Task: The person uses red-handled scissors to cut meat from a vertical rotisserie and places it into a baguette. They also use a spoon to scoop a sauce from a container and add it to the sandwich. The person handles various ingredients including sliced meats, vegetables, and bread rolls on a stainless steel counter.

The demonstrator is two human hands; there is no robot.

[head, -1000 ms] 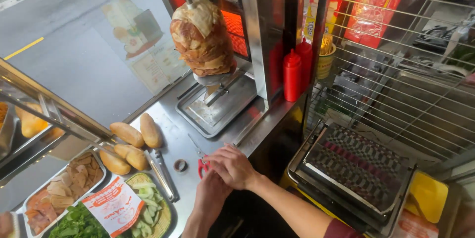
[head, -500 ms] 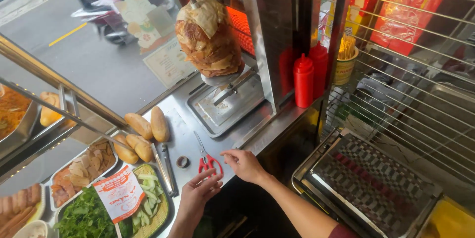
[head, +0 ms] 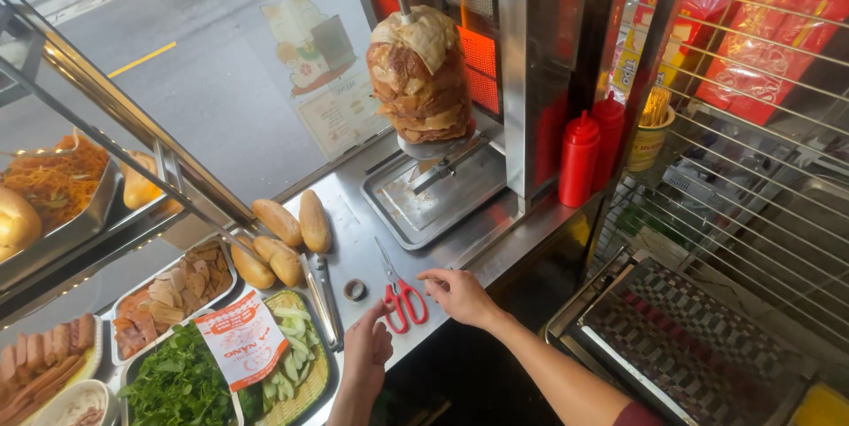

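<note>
Both hands (head: 416,324) by red scissors (head: 402,293)

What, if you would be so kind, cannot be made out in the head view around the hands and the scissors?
- Left hand: whether its fingertip touches the red-handled scissors is too close to tell.
- Right hand: its palm faces down, so what is under it is hidden.
- Small ring: too small to identify.
- Herb tray: cut off by the bottom edge.
</note>
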